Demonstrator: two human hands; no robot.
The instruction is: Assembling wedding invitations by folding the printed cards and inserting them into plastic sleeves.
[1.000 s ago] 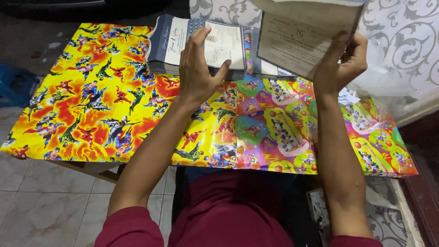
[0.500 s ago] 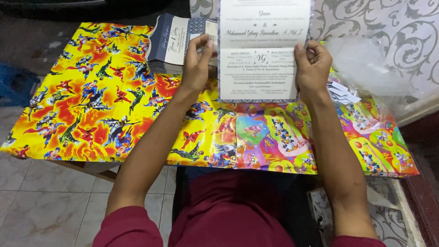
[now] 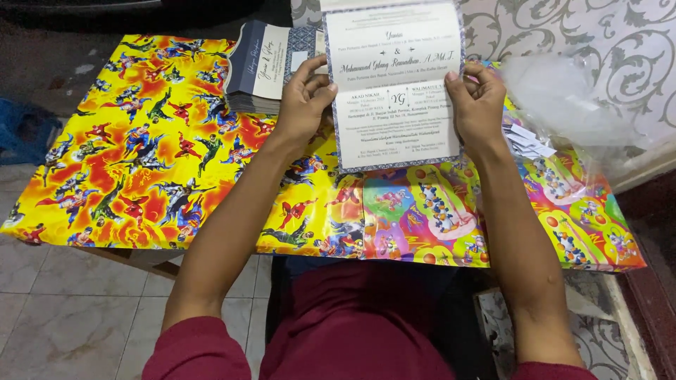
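I hold an unfolded white card (image 3: 396, 84) with a patterned blue border and printed text upright over the table. My left hand (image 3: 304, 98) grips its left edge, thumb on the front. My right hand (image 3: 477, 102) grips its right edge the same way. The card's lower edge hangs just above the colourful cartoon-print table cover (image 3: 141, 162). Behind my left hand lies a stack of folded blue-and-white cards (image 3: 262, 67).
A clear plastic bag (image 3: 563, 91) and small white paper slips (image 3: 524, 141) lie at the right of the table. A blue object (image 3: 24, 130) sits on the tiled floor at the left. Patterned grey fabric (image 3: 605, 42) hangs at the back right.
My left hand left the table and took the card's left edge. The card, held aloft folded by the right hand, now hangs unfolded between both hands, slightly lower.
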